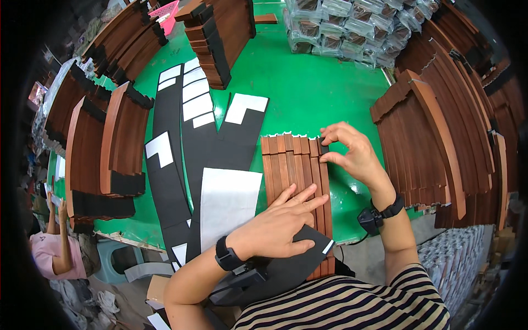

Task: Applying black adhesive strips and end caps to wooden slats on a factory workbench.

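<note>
Brown grooved wooden slats (297,170) lie under my flat, open left hand (280,225); my right hand (352,154) pinches black foam (324,147) at their top corner.

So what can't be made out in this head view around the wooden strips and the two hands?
- Near ends of the wooden strips: covered by the left hand and a black foam sheet.
- What the right hand pinches at the far corner: hidden by its fingertips.
- Wrapped bundles: cut by the top edge.
</note>
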A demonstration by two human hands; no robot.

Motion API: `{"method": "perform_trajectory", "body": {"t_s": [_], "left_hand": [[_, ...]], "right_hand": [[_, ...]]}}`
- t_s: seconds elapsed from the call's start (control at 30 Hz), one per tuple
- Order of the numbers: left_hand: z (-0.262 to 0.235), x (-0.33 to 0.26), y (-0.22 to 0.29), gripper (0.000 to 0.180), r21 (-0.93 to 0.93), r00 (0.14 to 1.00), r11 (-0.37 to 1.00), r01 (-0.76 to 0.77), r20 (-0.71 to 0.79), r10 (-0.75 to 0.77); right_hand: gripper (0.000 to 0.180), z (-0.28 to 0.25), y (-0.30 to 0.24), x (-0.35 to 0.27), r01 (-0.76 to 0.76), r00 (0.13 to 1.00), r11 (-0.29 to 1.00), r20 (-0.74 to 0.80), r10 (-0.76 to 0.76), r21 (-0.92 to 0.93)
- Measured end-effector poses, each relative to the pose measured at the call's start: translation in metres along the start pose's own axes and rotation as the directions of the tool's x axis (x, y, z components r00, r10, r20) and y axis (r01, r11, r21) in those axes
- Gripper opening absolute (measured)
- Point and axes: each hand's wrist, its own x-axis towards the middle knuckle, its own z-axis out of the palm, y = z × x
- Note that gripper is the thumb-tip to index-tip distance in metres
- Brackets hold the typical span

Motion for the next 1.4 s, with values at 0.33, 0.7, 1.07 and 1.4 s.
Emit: {"method": "perform_trajectory", "body": {"t_s": [0.33,0.7,1.07,1.4], "left_hand": [[0.0,0.0,0.0,0.028,0.008,1.0,1.0,0.0,0.006,0.0],[0.0,0.001,0.002,0.027,0.009,1.0,1.0,0.013,0.004,-0.014],[0.001,0.001,0.001,0.027,0.014,1.0,1.0,0.021,0.006,-0.021],[-0.001,0.002,0.004,0.026,0.012,0.999,0.999,0.035,0.008,-0.035]], "right_hand": [[0.033,0.003,0.0,-0.001,0.013,1.0,0.999,-0.005,-0.013,-0.04],[0.029,0.005,0.001,-0.004,0.013,0.999,0.997,-0.036,-0.016,-0.079],[0.024,0.009,0.002,-0.012,0.028,0.997,0.998,-0.067,-0.032,-0.058],[0.025,0.012,0.004,-0.016,0.041,0.993,0.996,-0.103,-0.049,-0.08]]}}
